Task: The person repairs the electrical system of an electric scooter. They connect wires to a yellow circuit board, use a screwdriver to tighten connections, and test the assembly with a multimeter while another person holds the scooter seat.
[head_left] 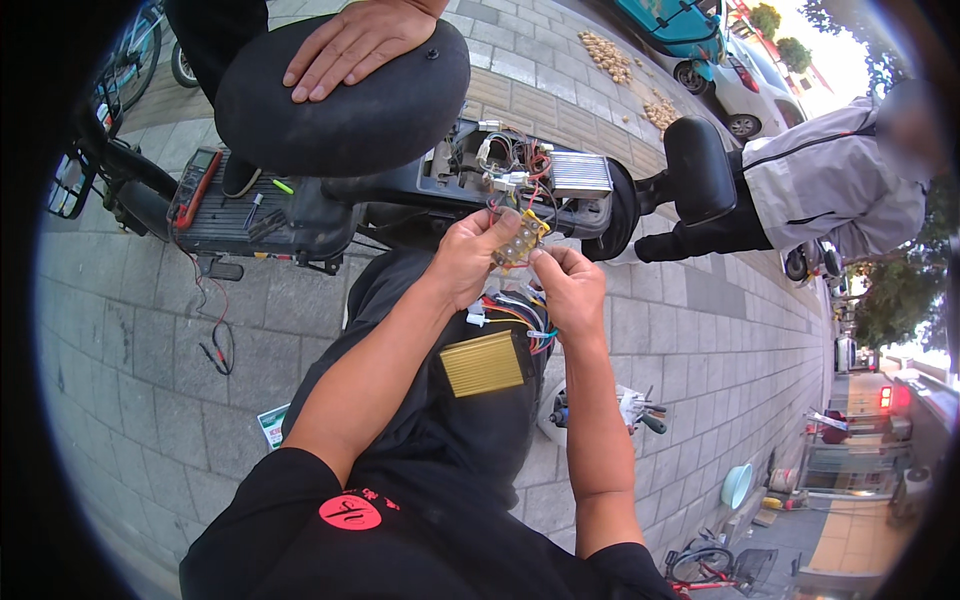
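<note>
Yellowish piece [523, 240], tilted, seemingly studded

Left hand [475, 262] and right hand [572, 292] block near side of bay [432, 182]. Inside, loose wires [493, 152] and silver finned box [581, 174] leave little room. Black seat [335, 128], another person's hand [365, 42] on it, blocks bay's left. Gold finned box [483, 364] obstructs between forearms [375, 375]. Passable: over paving [275, 310], left of left forearm.

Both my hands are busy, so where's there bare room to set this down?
Bare paving lies between the test leads and your dark trousers, with more right of the white container. Crowded: the footboard with the multimeter, the scooter compartment with its wires and silver finned box, and your lap with the gold finned box.
</note>
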Tool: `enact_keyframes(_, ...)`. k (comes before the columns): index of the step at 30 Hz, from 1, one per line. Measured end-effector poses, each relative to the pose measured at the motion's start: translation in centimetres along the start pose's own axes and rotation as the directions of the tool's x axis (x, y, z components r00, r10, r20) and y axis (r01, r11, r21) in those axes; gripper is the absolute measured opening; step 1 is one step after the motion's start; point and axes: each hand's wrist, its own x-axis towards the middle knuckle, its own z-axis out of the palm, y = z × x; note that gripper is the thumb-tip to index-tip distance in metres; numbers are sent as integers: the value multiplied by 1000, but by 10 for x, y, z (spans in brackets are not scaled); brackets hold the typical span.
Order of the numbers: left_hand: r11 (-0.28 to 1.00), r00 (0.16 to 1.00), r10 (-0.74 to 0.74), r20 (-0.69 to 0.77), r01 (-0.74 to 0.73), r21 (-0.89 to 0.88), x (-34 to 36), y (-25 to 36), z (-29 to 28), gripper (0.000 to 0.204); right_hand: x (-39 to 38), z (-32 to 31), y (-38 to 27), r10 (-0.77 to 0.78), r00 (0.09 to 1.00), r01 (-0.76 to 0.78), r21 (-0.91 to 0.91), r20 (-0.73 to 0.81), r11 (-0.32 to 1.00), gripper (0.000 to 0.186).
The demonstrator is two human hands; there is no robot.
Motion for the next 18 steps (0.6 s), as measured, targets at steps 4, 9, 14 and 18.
enact_keyframes(4, 999, 999, -41, 8, 41, -27, -4, 4, 4, 28, 0, 2, 1, -31, 999, 31, 2, 6, 1000, 30)
enact_keyframes(9, 999, 999, -41, 12, 42, -18, -4, 5, 4, 27, -2, 2, -4, -90, 996, 90, -66, -5, 994, 30)
enact_keyframes(14, 999, 999, -21, 30, 20, 32, -3, 1, -2, 28, 1, 0, -7, -86, 996, 86, -130, 11, 988, 28)
enact_keyframes(18, 998, 999, -45, 21, 44, 51, -5, 7, 1, 21, 1, 0, -16, -64, 998, 68, -181, 28, 981, 30)
